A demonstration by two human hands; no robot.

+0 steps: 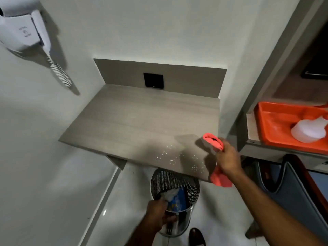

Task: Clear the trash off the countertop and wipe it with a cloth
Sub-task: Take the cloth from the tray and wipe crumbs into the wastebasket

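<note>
A grey wood-grain countertop [142, 125] juts from the wall. White crumbs [170, 158] lie scattered near its front right edge. My right hand [229, 158] grips a pink cloth [213, 142] at the counter's front right corner; part of the cloth hangs below the hand. Under the front edge stands a perforated metal trash bin [188, 181] holding a blue wrapper [179, 199] and crumpled white paper. My left hand [159, 213] grips the bin's near rim.
A wall-mounted hair dryer [26, 27] with coiled cord hangs at upper left. A black socket plate [153, 80] sits on the backsplash. To the right, a shelf carries an orange tray [276, 125] with a white bottle. A dark bag [292, 189] stands below it.
</note>
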